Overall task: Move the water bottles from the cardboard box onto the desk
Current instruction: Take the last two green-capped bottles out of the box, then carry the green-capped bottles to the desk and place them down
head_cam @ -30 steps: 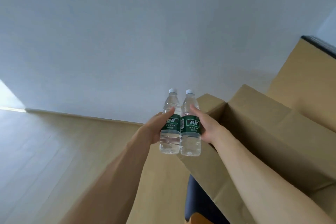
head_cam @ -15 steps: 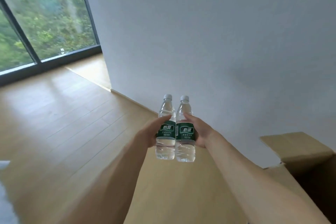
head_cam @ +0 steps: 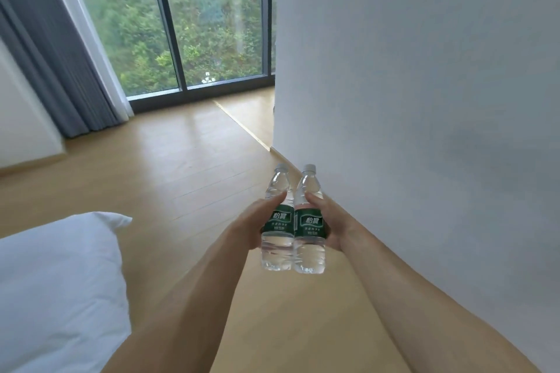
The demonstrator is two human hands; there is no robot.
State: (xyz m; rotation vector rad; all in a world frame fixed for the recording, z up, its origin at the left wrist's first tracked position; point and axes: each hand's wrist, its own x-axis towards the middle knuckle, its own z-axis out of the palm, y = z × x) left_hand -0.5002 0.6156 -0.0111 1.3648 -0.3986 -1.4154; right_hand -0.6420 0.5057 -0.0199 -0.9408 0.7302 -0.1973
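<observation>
- White bedding (head_cam: 57,288), soft & creased, fills the near 8 o'clock corner; its rounded corner ends well short of the arms.
- Both bare forearms reach fwd from the bottom edge, converging toward frame centre.
- L hand (head_cam: 256,225) wraps the left bottle (head_cam: 278,222) from its outer side, thumb across the top of the label; R hand (head_cam: 331,225) wraps the right bottle (head_cam: 309,225) the same way, thumb at the shoulder.
- So each hand is clamped on one bottle, hands close together w/ the bottles pressed side by side, touching along their labels.
- Bottles held in the air over the floor, just below centre; neither box nor desk in view.
- Long axes near upright, caps toward 12 o'clock, bases toward 6; tops splay slightly apart.
- Bottles: clear ribbed plastic, round, water inside, dark green label bands w/ white print, pale caps.
- Wood-plank floor (head_cam: 169,166), light & glossy, runs open from the bedding out to 11 o'clock — widest free lane on that side.
- Plain white wall (head_cam: 424,100) closes off the whole 1–4 o'clock side; its vertical corner edge sits just past the bottles at 12.
- Far at 11–12 o'clock: dark-framed floor-to-ceiling window (head_cam: 212,24), green foliage outside.
- Grey pleated curtain (head_cam: 51,48) hangs at 10 o'clock, beside the glass.
</observation>
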